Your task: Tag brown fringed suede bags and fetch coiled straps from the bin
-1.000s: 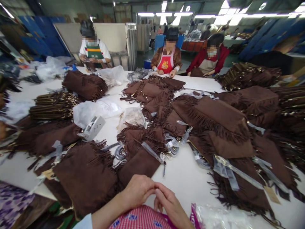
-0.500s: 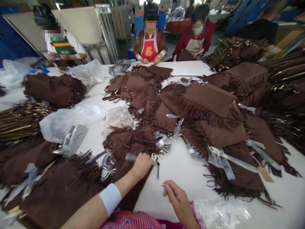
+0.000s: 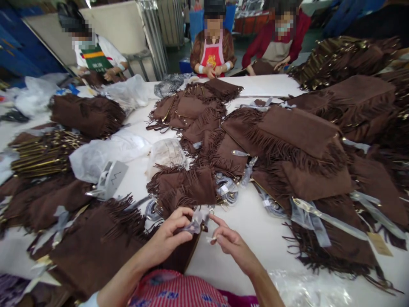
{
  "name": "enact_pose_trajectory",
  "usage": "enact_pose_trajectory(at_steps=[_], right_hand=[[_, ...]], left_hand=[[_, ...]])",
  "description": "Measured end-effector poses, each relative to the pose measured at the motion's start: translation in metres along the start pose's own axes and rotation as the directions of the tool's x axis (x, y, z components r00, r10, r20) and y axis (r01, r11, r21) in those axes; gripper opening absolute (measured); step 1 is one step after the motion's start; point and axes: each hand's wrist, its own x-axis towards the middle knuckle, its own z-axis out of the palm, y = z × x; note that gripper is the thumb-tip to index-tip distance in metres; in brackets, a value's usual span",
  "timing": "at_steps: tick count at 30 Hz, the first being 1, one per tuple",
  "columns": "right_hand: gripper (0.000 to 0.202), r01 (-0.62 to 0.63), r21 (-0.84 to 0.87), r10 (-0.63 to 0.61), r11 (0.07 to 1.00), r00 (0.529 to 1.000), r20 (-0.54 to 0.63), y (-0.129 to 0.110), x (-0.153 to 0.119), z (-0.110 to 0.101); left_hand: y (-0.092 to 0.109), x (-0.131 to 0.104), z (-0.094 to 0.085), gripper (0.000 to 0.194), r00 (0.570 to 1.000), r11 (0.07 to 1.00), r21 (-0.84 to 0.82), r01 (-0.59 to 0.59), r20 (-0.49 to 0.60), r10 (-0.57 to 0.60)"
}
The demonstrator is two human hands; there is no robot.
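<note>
A brown fringed bag lies in front of me on the white table, partly under my hands. My left hand is closed on a strip of translucent greyish plastic wrap above the bag's edge. Close beside it, my right hand has its index finger up against the wrap's far end. A small white piece sits at my right hand's other fingertips, too small to name. Just beyond my hands rests another fringed bag, with a plastic-wrapped coiled strap at its side.
Piles of brown fringed bags fill the right and centre. On the left are stacked bags with gold zippers, plastic bags and a grey tape dispenser. Clear plastic lies front right. Several co-workers sit across the table.
My left hand has lifted from the bag's strap end with the plastic wrap in its fingers. My right hand has come up to meet it. The view has shifted slightly left.
</note>
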Motion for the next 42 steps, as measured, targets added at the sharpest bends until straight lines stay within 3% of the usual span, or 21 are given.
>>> enact_pose_trajectory(at_steps=[2, 5, 8, 10, 14, 16, 19, 21, 22, 25, 27, 29, 31, 33, 36, 39, 42], right_hand=[[0.029, 0.132, -0.171, -0.114, 0.976, 0.987, 0.112, -0.016, 0.000, 0.014], [0.023, 0.332, -0.367, -0.262, 0.869, 0.938, 0.227, -0.031, 0.000, 0.036], [0.024, 0.418, -0.513, -0.342, 0.750, 0.908, 0.240, -0.034, -0.002, 0.057], [0.025, 0.441, -0.570, -0.378, 0.694, 0.896, 0.233, -0.033, -0.004, 0.067], [0.024, 0.445, -0.516, -0.430, 0.731, 0.889, 0.157, -0.027, -0.013, 0.080], [0.024, 0.424, -0.454, -0.434, 0.784, 0.897, 0.088, -0.024, -0.019, 0.082], [0.026, 0.393, -0.374, -0.414, 0.840, 0.910, 0.025, -0.018, -0.030, 0.082], [0.029, 0.365, -0.329, -0.388, 0.871, 0.922, -0.005, -0.014, -0.037, 0.082], [0.030, 0.343, -0.308, -0.368, 0.887, 0.929, -0.025, -0.013, -0.040, 0.082], [0.032, 0.272, -0.254, -0.303, 0.928, 0.948, -0.095, -0.014, -0.046, 0.084], [0.032, 0.252, -0.248, -0.286, 0.935, 0.952, -0.112, -0.020, -0.048, 0.089], [0.030, 0.288, -0.276, -0.317, 0.917, 0.946, -0.067, -0.032, -0.049, 0.095], [0.030, 0.351, -0.302, -0.365, 0.886, 0.931, 0.009, -0.049, -0.050, 0.101], [0.031, 0.396, -0.306, -0.391, 0.866, 0.917, 0.082, -0.069, -0.054, 0.102], [0.032, 0.420, -0.343, -0.409, 0.840, 0.906, 0.106, -0.091, -0.061, 0.095], [0.028, 0.409, -0.494, -0.443, 0.767, 0.895, 0.053, -0.086, -0.063, 0.083], [0.025, 0.358, -0.632, -0.455, 0.688, 0.890, 0.008, -0.059, -0.061, 0.074]], left_hand=[[0.005, -0.005, -0.003, 0.023, 0.999, 0.986, -0.165, -0.011, -0.052, 0.003], [0.011, -0.009, -0.010, 0.033, 0.994, 0.911, -0.412, 0.002, -0.101, -0.048], [0.019, -0.009, -0.018, 0.053, 0.984, 0.802, -0.590, 0.096, -0.065, -0.166], [0.025, -0.007, -0.021, 0.052, 0.980, 0.771, -0.621, 0.139, -0.024, -0.196], [0.037, 0.005, -0.011, 0.054, 0.989, 0.870, -0.471, 0.145, 0.073, -0.126], [0.042, 0.009, -0.004, 0.056, 0.995, 0.956, -0.289, 0.047, 0.099, -0.019], [0.040, 0.002, 0.000, 0.043, 0.993, 0.992, 0.065, -0.112, -0.025, 0.114], [0.030, -0.014, 0.000, 0.030, 0.986, 0.965, 0.234, -0.115, -0.094, 0.140], [0.021, -0.025, 0.002, 0.032, 0.985, 0.949, 0.291, -0.120, -0.083, 0.149], [-0.010, -0.056, 0.016, 0.084, 0.984, 0.881, 0.439, -0.177, 0.052, 0.172], [-0.028, -0.068, 0.031, 0.102, 0.980, 0.842, 0.509, -0.180, 0.022, 0.196], [-0.034, -0.071, 0.043, 0.093, 0.959, 0.842, 0.514, -0.162, -0.120, 0.258], [-0.026, -0.068, 0.045, 0.076, 0.916, 0.865, 0.466, -0.187, -0.235, 0.324], [-0.006, -0.064, 0.034, 0.065, 0.900, 0.885, 0.405, -0.229, -0.259, 0.351], [0.026, -0.063, 0.010, 0.061, 0.933, 0.922, 0.314, -0.226, -0.202, 0.298], [0.038, -0.065, 0.001, 0.061, 0.962, 0.954, 0.245, -0.170, -0.170, 0.215], [0.030, -0.063, 0.009, 0.059, 0.970, 0.979, 0.168, -0.116, -0.193, 0.148]])
